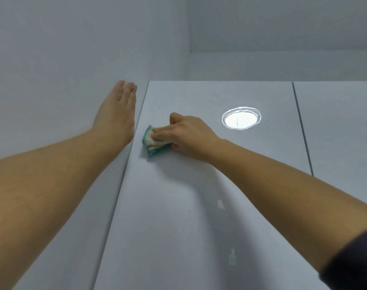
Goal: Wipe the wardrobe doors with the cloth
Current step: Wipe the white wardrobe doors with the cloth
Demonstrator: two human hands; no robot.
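Observation:
A glossy pale grey wardrobe door point(199, 206) fills the middle of the view, seen from below. My right hand point(186, 135) holds a folded white and teal cloth point(154, 145) against the door near its upper left edge, fingers laid over the cloth and thumb up. My left hand point(117, 114) lies flat with straight fingers on the wall just left of the door's edge. A second door point(341, 132) adjoins on the right, past a thin dark gap.
A round bright reflection of a lamp point(241, 120) shows on the door near its top. The white wall point(52, 70) runs along the left. Above the wardrobe top is the ceiling point(283, 24) with a step.

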